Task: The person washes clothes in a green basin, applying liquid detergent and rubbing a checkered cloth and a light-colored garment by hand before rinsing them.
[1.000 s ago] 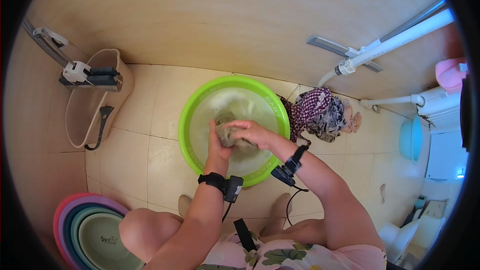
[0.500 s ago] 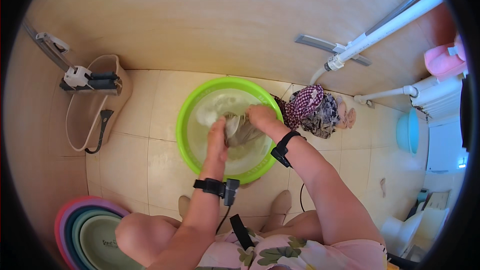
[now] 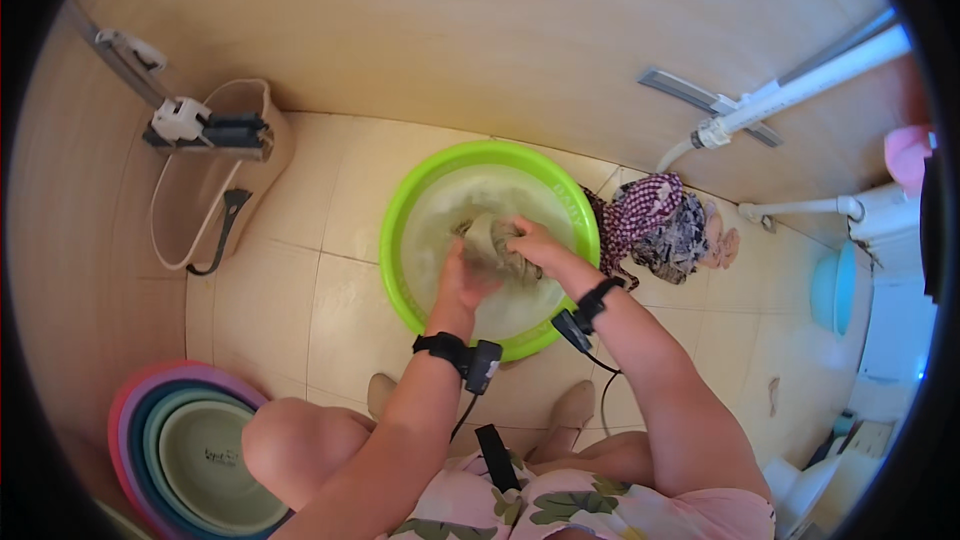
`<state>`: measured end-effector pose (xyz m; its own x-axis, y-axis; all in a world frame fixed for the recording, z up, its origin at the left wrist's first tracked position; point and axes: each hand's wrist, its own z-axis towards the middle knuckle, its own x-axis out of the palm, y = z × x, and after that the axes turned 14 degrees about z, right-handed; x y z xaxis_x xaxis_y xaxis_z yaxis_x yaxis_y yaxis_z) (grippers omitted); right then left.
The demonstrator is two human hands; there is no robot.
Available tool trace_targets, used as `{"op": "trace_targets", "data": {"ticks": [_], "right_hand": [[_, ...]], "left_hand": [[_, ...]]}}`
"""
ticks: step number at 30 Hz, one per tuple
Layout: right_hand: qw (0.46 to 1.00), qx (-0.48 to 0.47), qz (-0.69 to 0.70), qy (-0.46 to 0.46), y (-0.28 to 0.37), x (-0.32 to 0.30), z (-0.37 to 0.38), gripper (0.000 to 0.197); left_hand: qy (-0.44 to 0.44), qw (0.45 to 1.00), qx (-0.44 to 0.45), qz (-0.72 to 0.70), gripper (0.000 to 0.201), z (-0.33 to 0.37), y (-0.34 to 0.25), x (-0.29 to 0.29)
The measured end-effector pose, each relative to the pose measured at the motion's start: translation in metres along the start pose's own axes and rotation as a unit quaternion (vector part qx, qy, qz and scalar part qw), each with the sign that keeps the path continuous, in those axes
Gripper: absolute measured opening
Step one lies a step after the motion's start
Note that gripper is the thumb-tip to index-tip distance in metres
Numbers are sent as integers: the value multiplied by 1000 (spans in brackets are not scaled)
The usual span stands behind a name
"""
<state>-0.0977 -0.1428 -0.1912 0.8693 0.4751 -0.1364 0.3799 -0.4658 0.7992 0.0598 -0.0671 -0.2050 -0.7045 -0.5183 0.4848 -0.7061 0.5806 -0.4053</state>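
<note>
Inside the green basin (image 3: 390, 265), a bunched grey cloth (image 3: 487, 236) lies between both hands.
Checked laundry (image 3: 640, 212) lies just beside the rim, a mop bucket (image 3: 180, 215) and nested basins (image 3: 130, 420) well apart; forearms block my view of the near rim. The right hand (image 3: 540, 246) grips cloth; the left hand (image 3: 468, 282) is blurred, its hold I can't tell. Half a second ago, the cloth stretched between them.

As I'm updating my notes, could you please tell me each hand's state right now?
Left hand: against the cloth, blurred; open or closed cannot be told.
Right hand: closed, holding the cloth.
</note>
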Motion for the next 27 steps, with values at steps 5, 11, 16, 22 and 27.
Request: {"op": "trace_targets", "data": {"ticks": [5,11,16,22,27], "right_hand": [[957,-107,94,251,85,13,-81,40],[978,-176,-14,111,79,38,-101,26],[920,-262,-289,31,66,22,-49,30],[924,-151,-347,-61,18,-36,4,45],[825,-200,-524,66,15,21,-25,57]], "left_hand": [[38,983,47,-173,51,-24,-22,17],[-39,994,84,-58,31,-60,-33,54],[-11,997,63,-48,29,-38,-9,44],[-71,975,124,173,29,-51,-28,51],[-98,951,61,286,32,1,12,-19]]}}
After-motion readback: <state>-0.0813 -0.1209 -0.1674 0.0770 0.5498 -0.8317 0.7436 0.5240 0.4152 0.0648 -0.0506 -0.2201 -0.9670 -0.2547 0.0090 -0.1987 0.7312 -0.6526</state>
